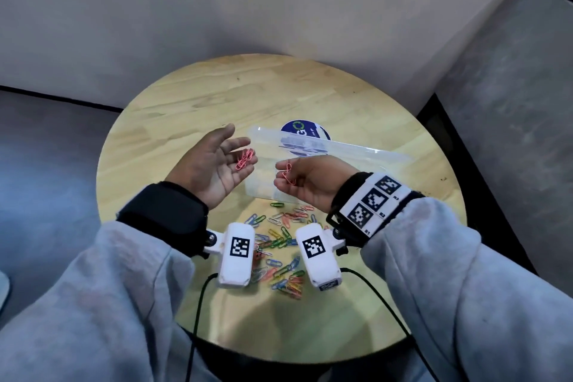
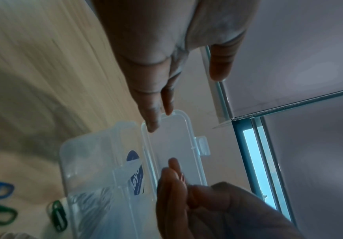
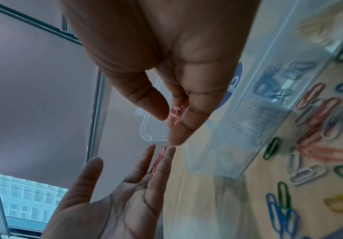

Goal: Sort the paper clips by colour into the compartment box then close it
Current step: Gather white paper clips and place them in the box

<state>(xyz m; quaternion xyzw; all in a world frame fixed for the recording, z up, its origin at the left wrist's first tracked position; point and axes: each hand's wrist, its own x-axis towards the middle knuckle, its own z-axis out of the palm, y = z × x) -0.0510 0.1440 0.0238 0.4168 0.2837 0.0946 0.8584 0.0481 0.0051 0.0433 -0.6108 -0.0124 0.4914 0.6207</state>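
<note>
My left hand point(image 1: 240, 146) is held palm up and open above the table, with several pink paper clips point(image 1: 245, 158) lying loose on its fingers. Just to its right, my right hand point(image 1: 280, 175) pinches a few linked pink clips point(image 1: 289, 175) between thumb and fingers point(image 3: 179, 134). Both hands hover over the clear compartment box point(image 1: 325, 149), whose lid point(image 2: 176, 142) is swung open toward the back. Its compartments hold blue clips point(image 3: 273, 82), pale clips point(image 3: 248, 124) and yellowish ones point(image 3: 318, 32). A mixed pile of loose clips point(image 1: 279, 242) lies in front of the box.
The round wooden table point(image 1: 217, 96) carries a blue round sticker point(image 1: 302, 130) under the box. Black cables point(image 1: 198, 313) hang from the wrist cameras over the near edge. Grey wall and floor surround the table.
</note>
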